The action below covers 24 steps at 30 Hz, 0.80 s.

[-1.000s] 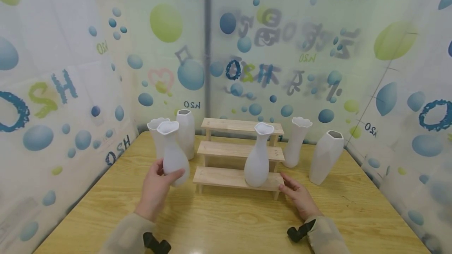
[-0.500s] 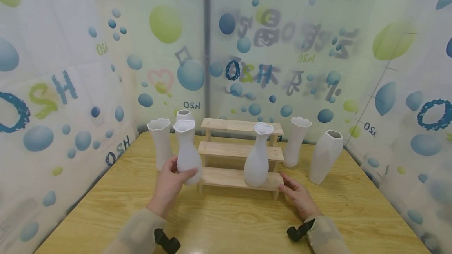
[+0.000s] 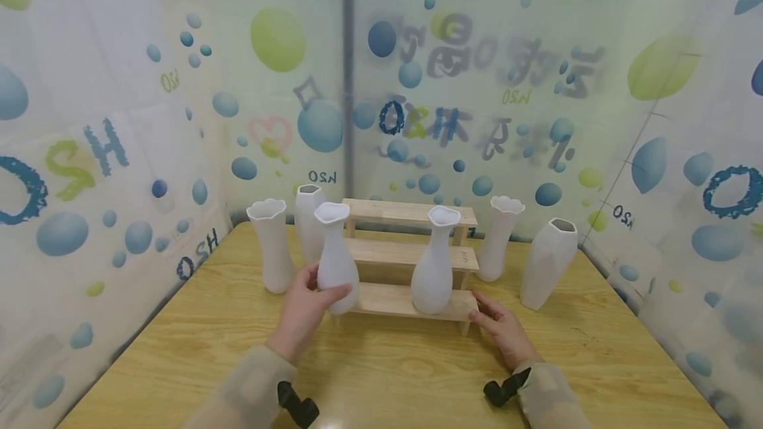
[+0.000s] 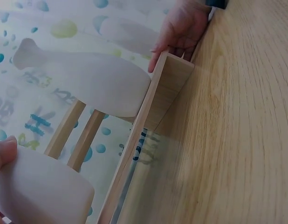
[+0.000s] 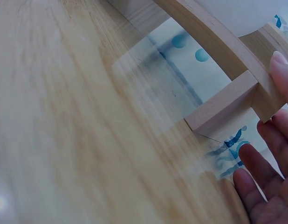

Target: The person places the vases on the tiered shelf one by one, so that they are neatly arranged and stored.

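Note:
My left hand (image 3: 304, 313) grips a white bulb-bodied vase (image 3: 337, 263) with a narrow neck and wavy rim, thumb across its front. This vase is near the left end of the lowest step of a three-tier wooden display stand (image 3: 387, 300). In the left wrist view, a small gap shows between the held vase's base (image 4: 46, 189) and the step. A matching vase (image 3: 433, 270) stands upright on the right part of that step. At the step's right end, my right hand (image 3: 503, 331) holds the wood, thumb and index finger against it in the right wrist view.
Behind my left hand stand a fluted-rim vase (image 3: 274, 250) and a faceted vase (image 3: 308, 224). Right of the stand are another fluted-rim vase (image 3: 499, 240) and a leaning-looking faceted vase (image 3: 548, 263). All rest on the wood-grain table (image 3: 381, 376); patterned curtains surround it.
My left hand has carried its vase rightward, from beside the stand to the left end of the lowest step. My right hand has stayed at the step's right end.

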Each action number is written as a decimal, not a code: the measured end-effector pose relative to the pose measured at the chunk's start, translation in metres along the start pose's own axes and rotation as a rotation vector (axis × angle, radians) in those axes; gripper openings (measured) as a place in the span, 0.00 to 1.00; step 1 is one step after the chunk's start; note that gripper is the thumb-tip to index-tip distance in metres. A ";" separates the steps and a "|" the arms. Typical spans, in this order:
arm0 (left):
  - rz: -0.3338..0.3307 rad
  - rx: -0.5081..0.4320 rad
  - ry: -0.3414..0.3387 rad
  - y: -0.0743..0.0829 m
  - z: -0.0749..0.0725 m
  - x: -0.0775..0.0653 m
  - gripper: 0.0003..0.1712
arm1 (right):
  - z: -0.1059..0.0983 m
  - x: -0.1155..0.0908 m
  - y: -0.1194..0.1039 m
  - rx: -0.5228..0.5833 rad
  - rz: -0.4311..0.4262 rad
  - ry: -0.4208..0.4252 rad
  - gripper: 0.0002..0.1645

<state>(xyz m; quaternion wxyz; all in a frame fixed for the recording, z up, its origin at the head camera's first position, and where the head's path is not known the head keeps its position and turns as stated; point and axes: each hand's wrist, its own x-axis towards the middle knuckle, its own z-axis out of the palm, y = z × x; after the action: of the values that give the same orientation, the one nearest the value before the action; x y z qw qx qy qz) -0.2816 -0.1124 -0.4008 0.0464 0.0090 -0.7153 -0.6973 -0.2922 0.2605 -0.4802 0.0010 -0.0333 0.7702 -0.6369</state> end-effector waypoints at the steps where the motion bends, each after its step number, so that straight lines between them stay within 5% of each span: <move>1: 0.006 0.000 0.000 0.000 0.001 0.000 0.42 | 0.000 0.000 0.000 0.002 0.001 0.000 0.37; 24: -0.016 -0.021 -0.044 -0.004 0.030 0.008 0.43 | 0.000 0.002 0.003 0.004 0.028 0.012 0.38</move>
<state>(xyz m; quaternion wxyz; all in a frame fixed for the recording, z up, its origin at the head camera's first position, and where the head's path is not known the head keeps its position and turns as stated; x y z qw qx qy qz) -0.2918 -0.0834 -0.4048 0.0252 -0.0012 -0.7088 -0.7050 -0.2944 0.2610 -0.4826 0.0052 -0.0186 0.7694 -0.6385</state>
